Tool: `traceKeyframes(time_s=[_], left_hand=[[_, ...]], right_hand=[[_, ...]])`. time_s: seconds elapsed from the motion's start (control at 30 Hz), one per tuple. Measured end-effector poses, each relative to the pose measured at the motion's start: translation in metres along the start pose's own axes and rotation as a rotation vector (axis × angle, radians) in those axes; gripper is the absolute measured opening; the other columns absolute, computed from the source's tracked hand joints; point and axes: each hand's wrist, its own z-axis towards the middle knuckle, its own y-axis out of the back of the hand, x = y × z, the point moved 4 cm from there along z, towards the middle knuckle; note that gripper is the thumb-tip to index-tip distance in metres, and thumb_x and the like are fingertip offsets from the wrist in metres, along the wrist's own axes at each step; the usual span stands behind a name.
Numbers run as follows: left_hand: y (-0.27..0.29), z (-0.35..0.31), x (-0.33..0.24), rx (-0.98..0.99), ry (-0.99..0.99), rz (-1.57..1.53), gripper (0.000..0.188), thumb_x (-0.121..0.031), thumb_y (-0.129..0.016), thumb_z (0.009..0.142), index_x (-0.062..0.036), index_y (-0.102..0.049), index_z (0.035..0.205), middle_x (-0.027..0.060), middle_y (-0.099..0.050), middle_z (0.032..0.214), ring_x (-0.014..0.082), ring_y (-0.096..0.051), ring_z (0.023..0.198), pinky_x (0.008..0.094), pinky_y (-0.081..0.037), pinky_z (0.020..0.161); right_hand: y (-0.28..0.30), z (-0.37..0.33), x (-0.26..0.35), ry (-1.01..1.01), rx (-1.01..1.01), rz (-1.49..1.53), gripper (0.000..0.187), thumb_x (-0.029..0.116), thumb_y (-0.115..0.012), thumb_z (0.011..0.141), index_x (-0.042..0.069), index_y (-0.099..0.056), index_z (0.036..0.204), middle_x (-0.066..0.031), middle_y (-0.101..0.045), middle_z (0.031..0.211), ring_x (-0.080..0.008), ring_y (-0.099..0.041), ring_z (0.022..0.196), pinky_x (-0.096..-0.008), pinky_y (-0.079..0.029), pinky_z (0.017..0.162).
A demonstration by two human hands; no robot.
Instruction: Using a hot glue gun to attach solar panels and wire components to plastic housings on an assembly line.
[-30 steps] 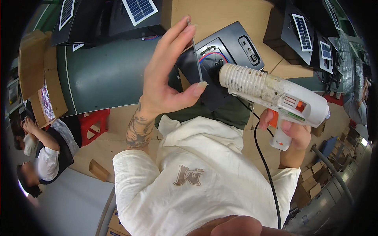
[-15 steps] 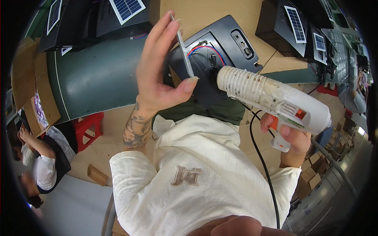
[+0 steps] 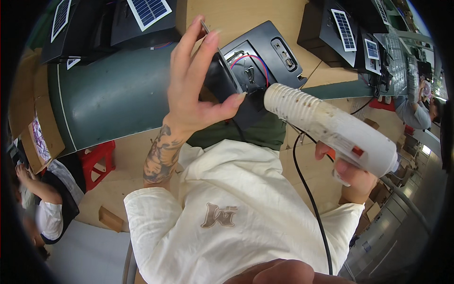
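White plastic, ribbed at the barrel, the gun [image 3: 326,120] is in the right hand [image 3: 352,173], which is wrapped around its handle; its front end points at the black box [image 3: 272,47]. The left hand [image 3: 189,87] pinches a thin panel [image 3: 228,69] edge-on, fingers at the top edge, thumb at the bottom, beside the box's recess with its red and blue wires [image 3: 266,68]. Whether panel and box touch, I cannot tell.

The panel looks light and stiff, probably brittle and smooth-faced, so opposite edges are the sensible hold. The gun seems bulky and front-heavy; the handle is the place to grip, as the barrel may be hot. The box looks rigid, best held by its sides, clear of the soft wires.
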Motion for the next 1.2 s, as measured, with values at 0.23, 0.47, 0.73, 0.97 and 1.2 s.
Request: traceKeyframes(time_s=[0.23,0.47,0.73,0.97,1.2], left_hand=[[0.001,-0.003,0.002,-0.001,0.051,-0.076,0.082,-0.032,-0.08,0.07,0.0024,-0.05,0.138,0.0273,-0.038,0.148,0.0385,-0.049,0.126,0.0431,-0.04,0.105],[0.019,-0.008,-0.001,-0.077,0.097,-0.181,0.084,-0.038,-0.078,0.071,0.0049,-0.049,0.137,0.0331,-0.039,0.145,0.0398,-0.049,0.127,0.045,-0.039,0.106],[0.022,-0.015,-0.012,-0.013,0.021,-0.134,0.082,-0.048,-0.072,0.078,0.0073,-0.05,0.135,0.0382,-0.04,0.141,0.0466,-0.051,0.123,0.048,-0.044,0.1],[0.019,-0.017,-0.015,0.016,0.001,-0.123,0.081,-0.048,-0.072,0.078,0.0078,-0.051,0.134,0.0386,-0.041,0.14,0.0468,-0.05,0.124,0.0483,-0.045,0.1],[0.016,-0.018,-0.014,0.015,-0.016,-0.124,0.081,-0.05,-0.072,0.079,0.0056,-0.051,0.134,0.0389,-0.042,0.139,0.0473,-0.051,0.122,0.0481,-0.046,0.098]], right_hand=[[-0.015,0.007,-0.006,-0.001,-0.175,0.314,0.074,0.028,-0.068,0.071,-0.01,-0.048,0.131,-0.0239,-0.065,0.091,-0.0327,-0.062,0.073,-0.0401,-0.048,0.063],[0.011,-0.004,-0.016,0.12,-0.149,0.577,0.077,0.024,-0.066,0.061,-0.011,-0.051,0.128,-0.0255,-0.066,0.09,-0.0349,-0.064,0.072,-0.0423,-0.053,0.061],[-0.009,0.027,-0.013,0.055,-0.341,0.449,0.07,0.024,-0.062,0.066,-0.013,-0.049,0.125,-0.0211,-0.063,0.081,-0.0323,-0.06,0.062,-0.0401,-0.049,0.055],[-0.013,0.03,-0.014,0.049,-0.325,0.423,0.066,0.024,-0.064,0.067,-0.01,-0.052,0.123,-0.0207,-0.063,0.082,-0.0307,-0.059,0.062,-0.0378,-0.048,0.055],[-0.012,0.027,-0.012,0.013,-0.345,0.35,0.065,0.023,-0.064,0.066,-0.008,-0.052,0.123,-0.0202,-0.063,0.081,-0.029,-0.058,0.061,-0.0363,-0.047,0.054]])
